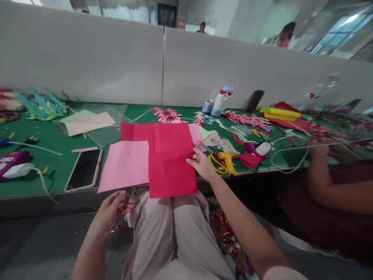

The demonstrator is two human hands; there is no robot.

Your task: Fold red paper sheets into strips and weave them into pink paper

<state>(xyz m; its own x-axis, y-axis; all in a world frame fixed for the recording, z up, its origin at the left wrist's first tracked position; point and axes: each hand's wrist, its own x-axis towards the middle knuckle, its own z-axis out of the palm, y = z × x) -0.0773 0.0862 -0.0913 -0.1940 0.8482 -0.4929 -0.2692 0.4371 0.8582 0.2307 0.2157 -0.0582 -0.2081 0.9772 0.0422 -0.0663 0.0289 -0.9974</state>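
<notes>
A red sheet (173,159) of paper or thin felt hangs over the table's front edge, above my knees. My right hand (202,163) pinches its right edge between thumb and fingers. A pink sheet (125,163) lies against its left side, partly over the red. Below the pink sheet's lower edge, my left hand (116,204) is closed with its fingers curled. Whatever it may hold is hidden; a small dark patterned bit shows by its fingertips. More pink sheets (196,136) stick out behind the red one.
On the green table (136,112) lie a phone (84,169), yellow-handled scissors (217,163), a yellow glue gun (229,161) and cut paper strips. A bottle (222,101) and a can (207,106) stand by the white partition (87,58). A co-worker's arm (329,182) is at right.
</notes>
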